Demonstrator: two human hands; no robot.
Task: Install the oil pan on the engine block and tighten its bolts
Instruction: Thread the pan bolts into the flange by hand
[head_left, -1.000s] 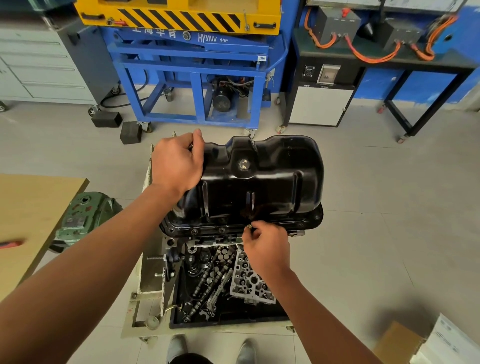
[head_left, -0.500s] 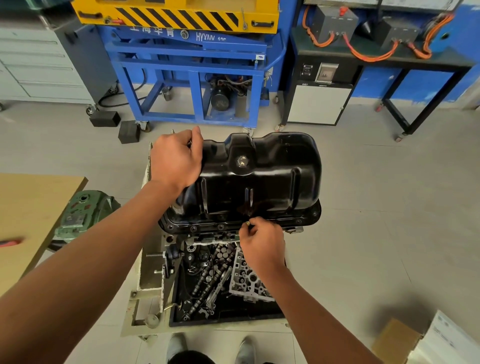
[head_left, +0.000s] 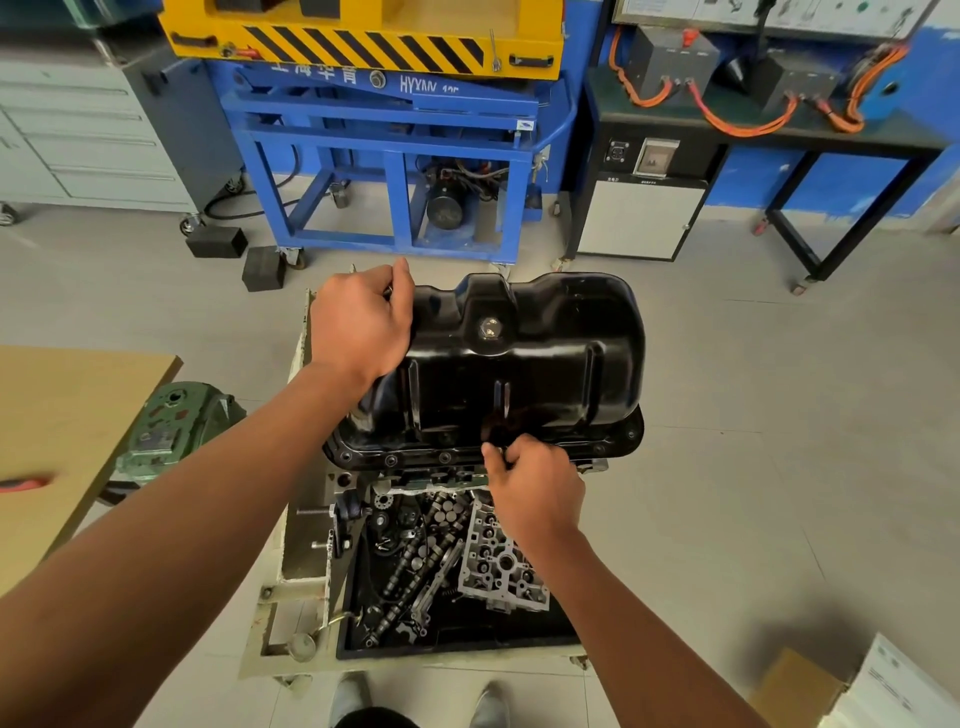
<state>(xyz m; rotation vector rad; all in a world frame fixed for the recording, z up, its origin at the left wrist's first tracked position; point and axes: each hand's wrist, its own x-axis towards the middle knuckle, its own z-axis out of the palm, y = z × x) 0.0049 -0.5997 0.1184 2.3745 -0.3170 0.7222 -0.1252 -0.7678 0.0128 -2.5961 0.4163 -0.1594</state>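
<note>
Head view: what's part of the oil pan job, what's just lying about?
In the job: oil pan, flange bolts, left hand gripping the pan, right hand pinching at the flange.
Lying about: cylinder head, camshafts, green housing, cardboard box.

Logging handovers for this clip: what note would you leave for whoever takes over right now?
Left hand: grips the oil pan at its far left corner, steadying it.
Right hand: pinches a bolt at the pan's near flange.
Done: pan sits on the engine block; three seated bolts show in the near flange, left of that hand.
Left: start this bolt, fill the other holes, tighten all; tightness of the seated bolts cannot be judged.
</note>
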